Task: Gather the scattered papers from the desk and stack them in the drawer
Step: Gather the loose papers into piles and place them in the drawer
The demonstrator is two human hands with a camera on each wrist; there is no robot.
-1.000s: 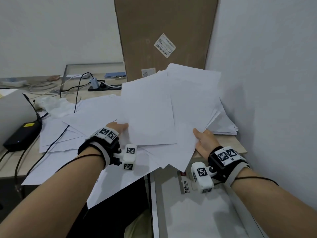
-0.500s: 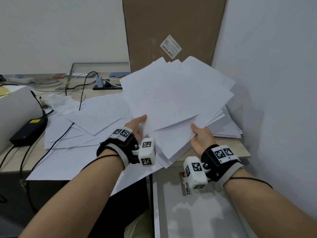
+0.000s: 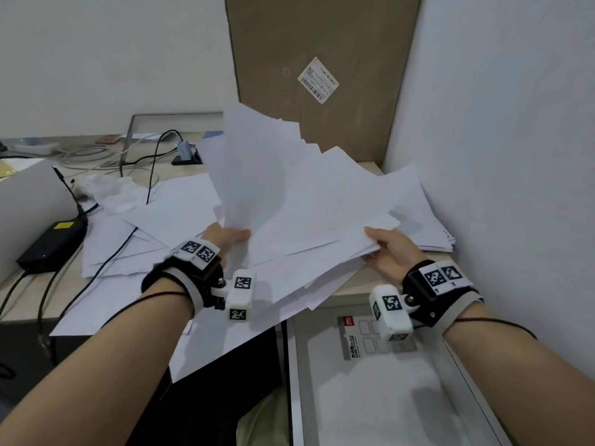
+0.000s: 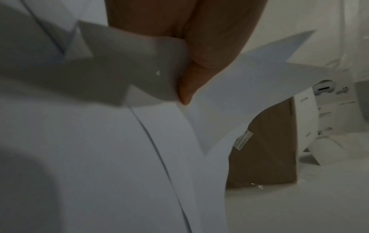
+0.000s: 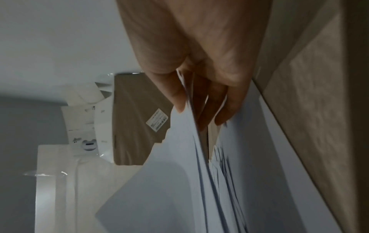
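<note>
A loose sheaf of white papers (image 3: 299,201) is lifted off the desk, fanned and tilted upward at its far side. My left hand (image 3: 225,235) pinches its near-left edge, thumb on top (image 4: 191,66). My right hand (image 3: 384,244) grips the near-right corner, thumb above and fingers (image 5: 223,100) beneath the sheets (image 5: 179,173). More white sheets (image 3: 135,249) lie spread on the desk to the left, some overhanging its front edge. A smaller pile (image 3: 431,226) rests against the right wall. The open drawer (image 3: 380,397) lies below my right wrist, with a sticker sheet (image 3: 357,346) in it.
A tall brown cardboard panel (image 3: 318,75) leans in the corner behind the papers. A black power brick (image 3: 53,243) and black cables (image 3: 106,262) cross the left sheets. A crumpled plastic wrap (image 3: 109,191) and a white box (image 3: 25,201) sit at the left.
Both hands have drawn the sheaf together and raised it, its far edge tipping up toward the cardboard. The left hand moved right, closer to the right hand.
</note>
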